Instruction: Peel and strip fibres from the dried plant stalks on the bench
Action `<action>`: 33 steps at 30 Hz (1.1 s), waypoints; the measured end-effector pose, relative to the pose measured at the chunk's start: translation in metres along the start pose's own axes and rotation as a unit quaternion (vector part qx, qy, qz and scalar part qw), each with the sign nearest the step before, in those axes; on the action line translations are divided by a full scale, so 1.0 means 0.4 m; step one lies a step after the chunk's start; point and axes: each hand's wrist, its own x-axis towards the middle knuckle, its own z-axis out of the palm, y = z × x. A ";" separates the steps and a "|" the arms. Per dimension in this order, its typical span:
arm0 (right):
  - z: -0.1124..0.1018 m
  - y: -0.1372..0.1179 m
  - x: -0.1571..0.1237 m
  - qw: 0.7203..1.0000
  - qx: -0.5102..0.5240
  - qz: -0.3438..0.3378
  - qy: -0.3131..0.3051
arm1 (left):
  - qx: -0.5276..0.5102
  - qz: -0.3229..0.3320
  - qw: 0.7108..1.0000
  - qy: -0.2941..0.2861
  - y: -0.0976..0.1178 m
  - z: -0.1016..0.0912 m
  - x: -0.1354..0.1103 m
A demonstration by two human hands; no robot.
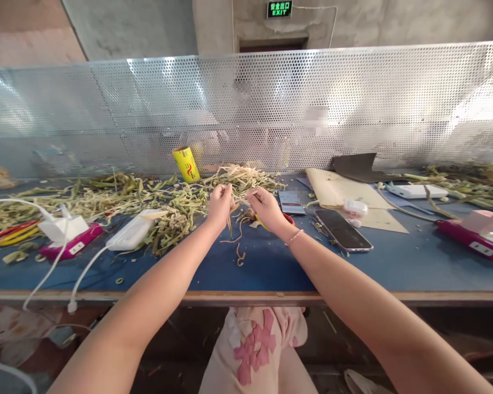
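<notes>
My left hand (221, 207) is closed in a pinch over the blue tabletop, with a thin strip of dried plant stalk (229, 225) hanging below its fingers. Close to its right, my right hand (267, 207) pinches too; pale strands show between the two hands, but what exactly its fingertips grip is too small to make out. Behind them lies a heap of pale dried stalks (246, 178). Crumpled greenish dry leaves (168, 219) spread beside my left wrist. Partly covered by my right hand are red and yellow scissors-like handles (288, 219).
A yellow cardboard tube (186, 164) stands tilted near the perforated metal screen (148, 109). To the right lie a phone (344, 231), cream paper (345, 189) and a magenta power strip (472, 239). Leftward are a white power bank (133, 230), cables and another magenta strip (72, 243).
</notes>
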 end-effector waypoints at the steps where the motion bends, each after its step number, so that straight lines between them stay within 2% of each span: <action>1: -0.002 0.007 0.004 1.000 0.021 0.015 0.002 | -0.024 -0.015 0.999 -0.021 0.006 0.002 -0.004; 4: -0.009 0.017 0.016 0.995 0.081 0.065 0.012 | -0.095 -0.080 0.989 -0.084 0.027 0.007 -0.013; 7: -0.015 0.012 0.021 0.986 0.121 0.113 0.026 | -0.141 -0.132 0.976 -0.101 0.045 0.010 -0.018; 10: -0.018 0.002 0.022 0.980 0.147 0.133 0.032 | -0.153 -0.143 0.973 -0.100 0.049 0.014 -0.021; 14: -0.019 -0.003 0.019 0.981 0.139 0.128 0.037 | -0.127 -0.158 0.971 -0.127 0.038 0.021 -0.027; 20: -0.020 0.016 0.020 0.992 0.068 0.096 0.046 | -0.059 -0.117 0.981 -0.142 0.020 0.024 -0.034; 26: -0.019 0.030 0.025 0.991 0.083 0.098 0.032 | -0.050 -0.054 0.986 -0.152 0.011 0.018 -0.028; 29: -0.021 0.028 0.024 0.990 0.088 0.106 0.030 | -0.065 -0.049 0.984 -0.160 0.017 0.019 -0.030; 33: -0.024 0.022 0.023 0.989 0.095 0.109 0.020 | -0.081 -0.082 0.975 -0.190 0.026 0.019 -0.035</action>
